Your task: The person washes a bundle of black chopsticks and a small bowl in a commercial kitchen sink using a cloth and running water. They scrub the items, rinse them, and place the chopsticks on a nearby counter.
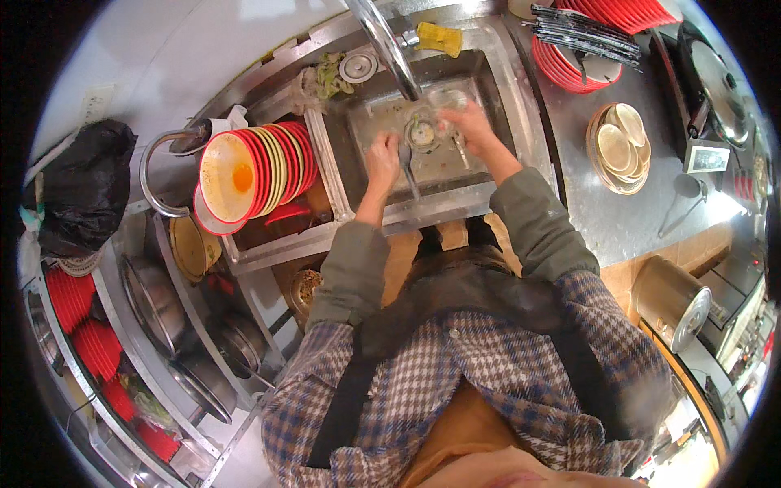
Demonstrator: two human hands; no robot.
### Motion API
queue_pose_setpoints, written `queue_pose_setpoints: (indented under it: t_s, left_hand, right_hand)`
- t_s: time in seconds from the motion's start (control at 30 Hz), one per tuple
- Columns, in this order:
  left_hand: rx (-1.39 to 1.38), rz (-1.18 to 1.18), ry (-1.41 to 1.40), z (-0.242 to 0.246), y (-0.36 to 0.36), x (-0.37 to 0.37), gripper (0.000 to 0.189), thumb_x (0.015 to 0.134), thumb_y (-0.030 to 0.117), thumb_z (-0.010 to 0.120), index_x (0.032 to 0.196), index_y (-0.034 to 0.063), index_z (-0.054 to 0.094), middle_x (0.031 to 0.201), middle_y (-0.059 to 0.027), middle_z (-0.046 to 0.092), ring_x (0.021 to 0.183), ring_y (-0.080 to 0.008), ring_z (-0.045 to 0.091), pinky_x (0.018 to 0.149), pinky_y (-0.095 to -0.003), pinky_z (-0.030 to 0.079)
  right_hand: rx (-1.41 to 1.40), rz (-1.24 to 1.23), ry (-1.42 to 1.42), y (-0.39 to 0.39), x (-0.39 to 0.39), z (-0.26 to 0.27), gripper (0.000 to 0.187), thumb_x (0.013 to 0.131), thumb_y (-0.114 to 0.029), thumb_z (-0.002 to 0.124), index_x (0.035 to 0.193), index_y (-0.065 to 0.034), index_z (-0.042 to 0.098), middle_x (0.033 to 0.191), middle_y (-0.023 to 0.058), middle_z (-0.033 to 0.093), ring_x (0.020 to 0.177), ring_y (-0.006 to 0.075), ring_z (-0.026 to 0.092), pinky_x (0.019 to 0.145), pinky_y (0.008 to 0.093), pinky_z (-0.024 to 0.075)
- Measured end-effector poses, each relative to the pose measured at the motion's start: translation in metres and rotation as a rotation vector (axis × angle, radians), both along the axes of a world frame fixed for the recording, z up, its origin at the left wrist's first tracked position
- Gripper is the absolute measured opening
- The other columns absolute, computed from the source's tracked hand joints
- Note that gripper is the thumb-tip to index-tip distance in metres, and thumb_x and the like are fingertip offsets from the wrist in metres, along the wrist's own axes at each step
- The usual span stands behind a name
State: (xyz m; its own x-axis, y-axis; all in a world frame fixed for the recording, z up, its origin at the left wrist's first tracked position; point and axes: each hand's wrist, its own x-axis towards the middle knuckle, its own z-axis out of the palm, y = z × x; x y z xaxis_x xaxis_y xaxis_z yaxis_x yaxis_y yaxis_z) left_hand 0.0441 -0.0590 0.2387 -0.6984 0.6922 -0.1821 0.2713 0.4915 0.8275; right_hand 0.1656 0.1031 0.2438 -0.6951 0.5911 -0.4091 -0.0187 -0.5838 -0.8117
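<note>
Both my hands are inside the stainless steel sink basin [378,113]. My left hand [384,160] is curled over the basin's left side, beside a metal spoon [407,160] whose handle slopes towards the near rim; whether I grip it is unclear. My right hand [473,131] is blurred at the basin's right side. Next to its fingers is a pale, see-through thing [450,99], too smeared to name. A thin light-coloured utensil [460,151] shows below that hand. Between the hands sits the round drain strainer [421,133], and the faucet spout [390,55] hangs over the basin.
Red and cream bowls [227,177] are stacked sideways in the left basin. A yellow sponge [440,39], green scraps [331,76] and a drain lid [358,66] lie behind. The right counter [616,226] holds small dishes on a plate [601,177], red bowls [570,70] and black utensils [586,38].
</note>
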Motion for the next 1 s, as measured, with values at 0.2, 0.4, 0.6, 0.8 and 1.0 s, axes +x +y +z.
queue_pose_setpoints:
  t_s: [0.2, 0.4, 0.6, 0.8, 1.0]
  left_hand:
    - [0.267, 0.116, -0.229, -0.019, 0.055, 0.004, 0.043, 0.090, 0.038, 0.063, 0.102, -0.0026, 0.062, 0.081, -0.0104, 0.061, 0.075, -0.0212, 0.052, 0.071, -0.0354, 0.044]
    - [0.415, 0.193, 0.060, -0.030, 0.073, 0.007, 0.022, 0.086, 0.017, 0.058, 0.098, -0.0005, 0.062, 0.075, -0.0205, 0.062, 0.069, -0.0328, 0.060, 0.065, -0.0395, 0.046]
    - [0.349, 0.431, 0.215, -0.022, 0.101, -0.017, 0.015, 0.083, 0.007, 0.058, 0.096, 0.0000, 0.060, 0.077, -0.0161, 0.061, 0.070, -0.0298, 0.058, 0.067, -0.0392, 0.045]
    - [0.560, 0.206, 0.004, 0.059, 0.159, 0.044, 0.018, 0.094, 0.007, 0.052, 0.110, 0.0023, 0.059, 0.105, -0.0054, 0.058, 0.076, -0.0178, 0.059, 0.063, -0.0301, 0.052]
    - [0.660, -0.283, -0.293, 0.117, 0.220, 0.100, 0.024, 0.091, -0.001, 0.048, 0.112, 0.0032, 0.060, 0.108, -0.0072, 0.060, 0.076, -0.0126, 0.060, 0.055, -0.0259, 0.055]
  right_hand:
    - [0.366, 0.090, -0.155, -0.028, -0.014, -0.033, 0.040, 0.082, -0.019, 0.068, 0.114, 0.0011, 0.055, 0.101, 0.0100, 0.063, 0.090, 0.0164, 0.059, 0.082, 0.0311, 0.0474]
    - [0.352, 0.057, -0.287, -0.036, 0.012, -0.022, 0.048, 0.081, -0.015, 0.061, 0.122, 0.0022, 0.044, 0.087, 0.0108, 0.061, 0.072, 0.0172, 0.060, 0.063, 0.0320, 0.0489]
    - [0.265, 0.046, -0.279, -0.020, 0.072, -0.008, 0.036, 0.082, -0.010, 0.059, 0.114, 0.0005, 0.046, 0.082, 0.0093, 0.060, 0.064, 0.0159, 0.059, 0.059, 0.0313, 0.0490]
    - [0.153, -0.061, -0.330, -0.015, 0.112, -0.016, 0.037, 0.083, -0.011, 0.060, 0.117, -0.0022, 0.047, 0.085, 0.0092, 0.061, 0.068, 0.0170, 0.061, 0.058, 0.0319, 0.0509]
    - [0.088, -0.116, -0.075, 0.001, 0.132, 0.018, 0.058, 0.085, -0.004, 0.062, 0.137, -0.0108, 0.037, 0.098, 0.0098, 0.059, 0.076, 0.0161, 0.061, 0.063, 0.0291, 0.0514]
